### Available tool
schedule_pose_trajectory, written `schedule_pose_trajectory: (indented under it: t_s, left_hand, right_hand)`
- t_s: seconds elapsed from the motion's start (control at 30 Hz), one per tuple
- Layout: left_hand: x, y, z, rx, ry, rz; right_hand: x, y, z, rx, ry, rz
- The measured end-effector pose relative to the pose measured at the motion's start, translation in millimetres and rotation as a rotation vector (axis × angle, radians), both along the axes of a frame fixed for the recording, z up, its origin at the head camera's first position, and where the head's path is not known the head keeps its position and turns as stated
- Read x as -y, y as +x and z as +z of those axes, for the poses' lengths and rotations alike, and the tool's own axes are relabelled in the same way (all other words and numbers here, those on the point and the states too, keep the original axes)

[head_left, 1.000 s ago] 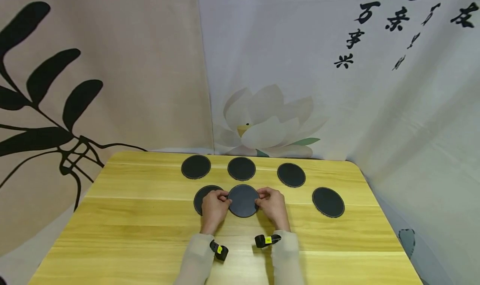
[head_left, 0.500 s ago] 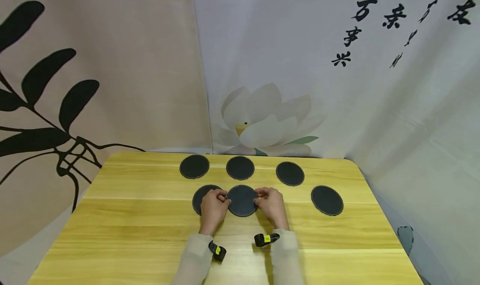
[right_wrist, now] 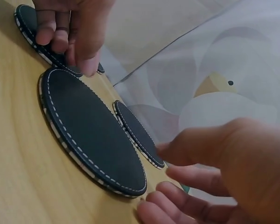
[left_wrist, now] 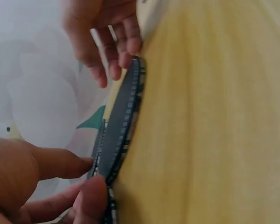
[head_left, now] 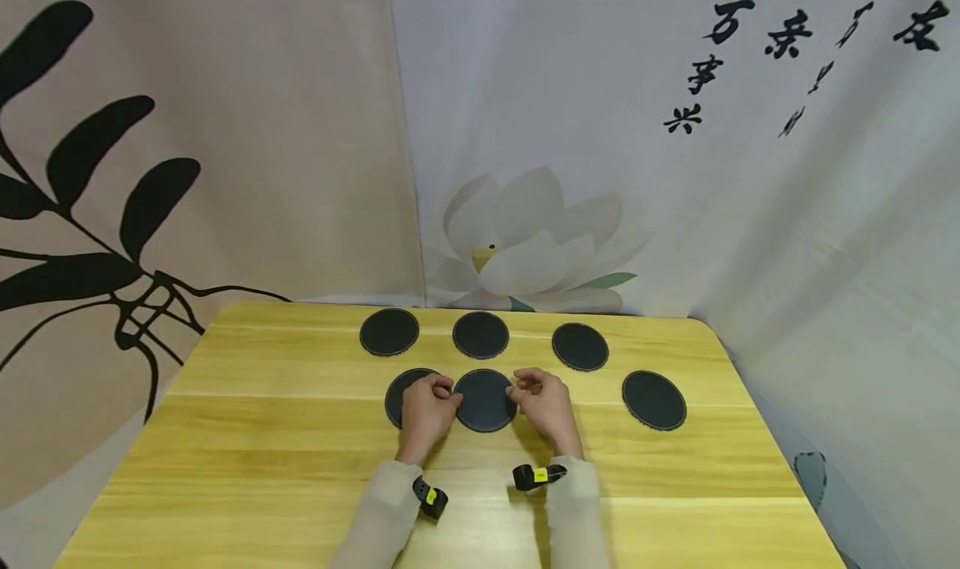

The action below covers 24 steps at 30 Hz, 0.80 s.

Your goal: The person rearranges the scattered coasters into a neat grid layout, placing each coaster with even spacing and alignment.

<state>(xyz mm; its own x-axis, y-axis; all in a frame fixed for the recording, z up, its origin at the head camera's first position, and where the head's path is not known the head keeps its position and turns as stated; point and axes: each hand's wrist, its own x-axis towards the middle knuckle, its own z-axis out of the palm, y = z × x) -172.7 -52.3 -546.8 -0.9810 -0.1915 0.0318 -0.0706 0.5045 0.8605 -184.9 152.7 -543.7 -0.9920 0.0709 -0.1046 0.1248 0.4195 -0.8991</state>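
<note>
A round black coaster [head_left: 486, 401] with white stitching round its rim lies flat on the wooden table between both hands. My left hand [head_left: 427, 411] hovers at its left edge, partly covering a second black coaster [head_left: 395, 398]. In the right wrist view, the left thumb [right_wrist: 89, 64] hangs close above the middle coaster [right_wrist: 93, 130], fingers loosely bent and holding nothing. At the right edge, my right hand [head_left: 547, 406] has its thumb and fingers apart. The left wrist view shows the right fingertips close to the far end of the coaster [left_wrist: 123, 121]; whether they touch it I cannot tell.
Along the table's back edge lie three more black coasters: a left one [head_left: 389, 332], a middle one [head_left: 481, 336] and a right one [head_left: 581, 346]. Another coaster [head_left: 655, 401] lies further right. A printed curtain [head_left: 540, 136] hangs behind the table [head_left: 262, 469].
My right hand has let go of the middle coaster and shifted slightly off its edge. The left fingers have loosened from it too. The coaster now lies flat, and the others have stayed put.
</note>
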Motion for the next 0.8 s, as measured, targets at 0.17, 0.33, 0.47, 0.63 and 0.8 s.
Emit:
schedule_pose_trajectory:
  t_s: [0.17, 0.33, 0.47, 0.63, 0.8]
  left_hand:
    - [7.1, -5.6, 7.3, 0.069, 0.115, -0.046]
    - [15.7, -15.8, 14.6, 0.147, 0.218, -0.074]
    - [21.3, -28.4, 21.0, 0.161, 0.208, -0.092]
    - [27.2, -46.8, 24.7, 0.16, 0.19, -0.115]
    - [31.5, -61.5, 23.4, 0.161, 0.164, -0.138]
  right_hand:
    - [-3.0, -0.4, -0.2, -0.009, -0.028, -0.013]
    - [-4.7, -2.8, -1.6, -0.026, -0.029, -0.014]
    - [-5.3, -7.6, -0.4, -0.021, -0.048, -0.008]
    - [-7.4, -17.0, 2.6, 0.0, -0.076, 0.0]
    - [-9.1, -27.7, 3.2, 0.039, -0.087, 0.027]
